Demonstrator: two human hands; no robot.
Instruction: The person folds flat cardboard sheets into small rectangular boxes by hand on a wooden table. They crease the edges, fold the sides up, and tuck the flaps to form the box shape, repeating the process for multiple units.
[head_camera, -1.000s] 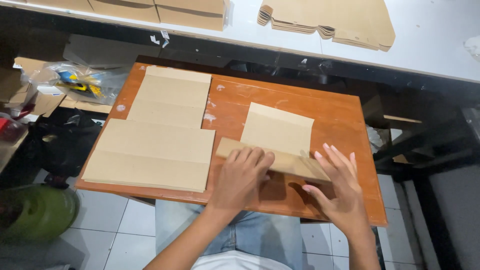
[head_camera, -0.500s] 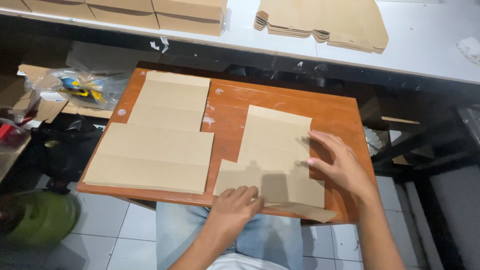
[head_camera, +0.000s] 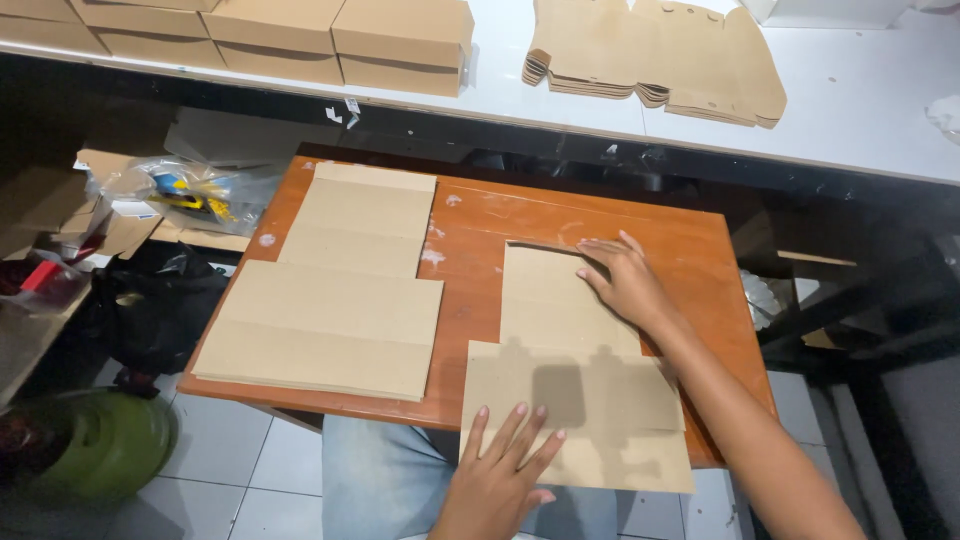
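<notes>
A flat brown cardboard blank (head_camera: 570, 380) lies unfolded on the right half of a small wooden table (head_camera: 480, 230), its near flap hanging over the front edge. My left hand (head_camera: 500, 470) rests flat with fingers spread on that near flap. My right hand (head_camera: 625, 280) presses palm-down on the blank's far right corner. Neither hand grips anything. A stack of similar flat blanks (head_camera: 335, 290) covers the table's left half.
A white counter (head_camera: 860, 100) runs along the back with folded brown boxes (head_camera: 400, 30) and a pile of die-cut cardboard pieces (head_camera: 660, 55). A plastic bag (head_camera: 190, 190) and cardboard scraps lie left of the table. A green cylinder (head_camera: 100, 440) stands on the tiled floor.
The folded blank has been opened out flat toward me. My right hand slid up to its far corner, and my left hand moved down onto the near flap.
</notes>
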